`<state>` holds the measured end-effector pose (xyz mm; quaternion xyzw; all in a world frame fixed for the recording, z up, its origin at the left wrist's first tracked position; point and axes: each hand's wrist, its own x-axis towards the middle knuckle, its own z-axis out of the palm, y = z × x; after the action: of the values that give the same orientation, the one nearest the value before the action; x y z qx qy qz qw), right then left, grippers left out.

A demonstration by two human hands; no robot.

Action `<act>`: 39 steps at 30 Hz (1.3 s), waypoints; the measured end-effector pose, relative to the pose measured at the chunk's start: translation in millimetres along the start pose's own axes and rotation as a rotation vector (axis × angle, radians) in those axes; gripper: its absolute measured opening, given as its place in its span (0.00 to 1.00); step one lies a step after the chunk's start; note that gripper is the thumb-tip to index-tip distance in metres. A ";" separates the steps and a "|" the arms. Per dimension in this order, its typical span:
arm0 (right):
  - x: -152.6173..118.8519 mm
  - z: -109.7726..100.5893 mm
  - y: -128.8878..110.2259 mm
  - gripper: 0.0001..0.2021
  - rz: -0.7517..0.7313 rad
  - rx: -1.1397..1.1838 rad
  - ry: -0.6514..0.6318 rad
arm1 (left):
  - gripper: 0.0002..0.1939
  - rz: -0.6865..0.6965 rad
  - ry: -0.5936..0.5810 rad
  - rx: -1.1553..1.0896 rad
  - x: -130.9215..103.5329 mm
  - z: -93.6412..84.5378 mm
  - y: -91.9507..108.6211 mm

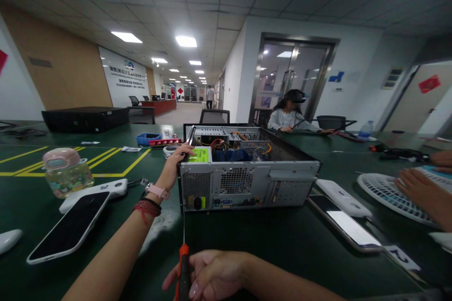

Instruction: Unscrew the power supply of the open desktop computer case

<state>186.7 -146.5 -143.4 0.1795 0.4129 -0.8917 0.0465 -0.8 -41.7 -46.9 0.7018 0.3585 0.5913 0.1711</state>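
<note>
A desktop computer case (296,174) lies on the green table, its top open and its grey back panel facing me. Wires, a blue part and a yellow-green label (199,155) show inside. My left hand (175,162) grips the case's rear left corner, the fingers over the top edge. Below it, my right hand (215,273) holds a screwdriver (184,268) with a red and black handle. The shaft points away from me, and its tip meets the lower left of the back panel. Whether the tip sits in a screw is too small to tell.
Left stand a drink bottle (67,171), a white device (118,188) and a phone (68,228). Behind are a blue tray (148,138) and a black case (84,118). Right lie another phone (344,223) and a co-worker's hands on a white grille (381,193). Another person sits opposite.
</note>
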 end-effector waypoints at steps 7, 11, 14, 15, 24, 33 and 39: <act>1.0 -0.4 -0.5 0.35 -0.014 -0.032 0.010 | 0.17 -0.021 0.006 0.003 -0.1 1.4 3.4; 2.5 -0.4 1.4 0.34 -0.010 -0.043 0.043 | 0.17 -0.026 0.001 -0.011 0.1 1.4 3.8; 2.6 1.2 2.2 0.33 -0.001 -0.061 0.092 | 0.16 -0.022 0.005 -0.025 0.0 1.3 3.4; 2.2 2.6 1.9 0.32 -0.004 -0.064 0.117 | 0.16 -0.021 0.008 -0.029 -0.1 1.3 3.1; -1.9 11.0 -1.1 0.30 0.021 -0.040 0.189 | 0.16 -0.020 0.019 -0.029 -0.7 1.7 1.6; 1.7 1.6 4.4 0.26 -0.053 -0.044 -0.029 | 0.16 -0.032 0.009 -0.027 -0.4 1.1 4.0; 0.6 1.9 2.8 0.31 -0.054 -0.012 -0.029 | 0.17 -0.032 0.004 -0.004 -0.4 1.4 4.5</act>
<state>186.3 -149.7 -144.5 0.1551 0.4222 -0.8926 0.0298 1.8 -44.8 -44.5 0.6947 0.3687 0.5905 0.1812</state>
